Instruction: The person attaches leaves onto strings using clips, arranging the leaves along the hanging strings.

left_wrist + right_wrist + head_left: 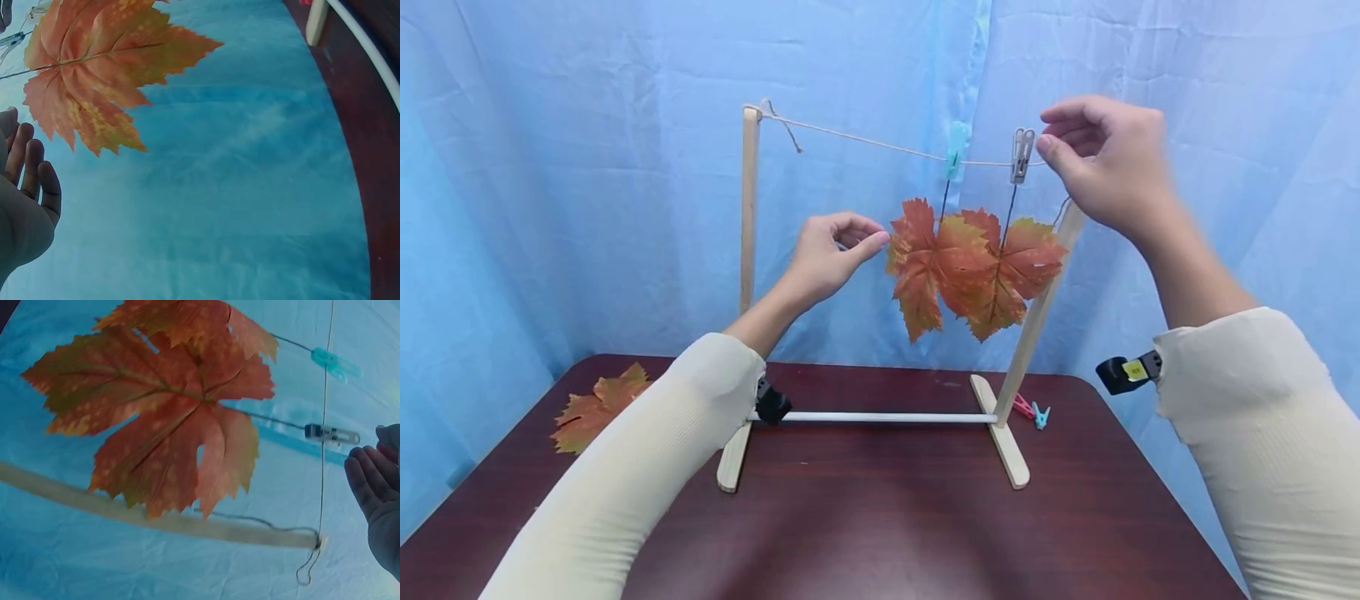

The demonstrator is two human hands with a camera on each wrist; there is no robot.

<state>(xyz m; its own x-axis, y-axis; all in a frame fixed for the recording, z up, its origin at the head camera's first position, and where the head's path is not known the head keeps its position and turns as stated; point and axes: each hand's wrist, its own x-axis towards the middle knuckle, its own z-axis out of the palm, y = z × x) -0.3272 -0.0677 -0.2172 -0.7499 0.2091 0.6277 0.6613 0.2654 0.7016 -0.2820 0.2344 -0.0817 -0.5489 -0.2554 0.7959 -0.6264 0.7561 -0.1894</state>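
Two orange-red artificial maple leaves hang by dark stems from a string (pixel 857 137). A teal clothespin (pixel 956 150) clips the left leaf (pixel 934 265) to it, and a grey clothespin (pixel 1021 156) clips the right leaf (pixel 1021 271). My right hand (pixel 1108 158) is raised just right of the grey clothespin, fingers loosely bent; the right wrist view shows a small gap between fingertips and clothespin (pixel 333 434). My left hand (pixel 835 254) is beside the left leaf's edge, fingers relaxed and holding nothing. In the left wrist view, its fingers (pixel 31 165) are below a leaf (pixel 94 69).
The string spans a wooden frame with a left post (pixel 749 208), a right post (pixel 1037 317) and a white crossbar (pixel 880 417). It stands on a dark red table (pixel 880 517). Another leaf (pixel 597 410) lies at left; pink (pixel 1023 407) and teal clothespins (pixel 1041 416) lie behind the right foot.
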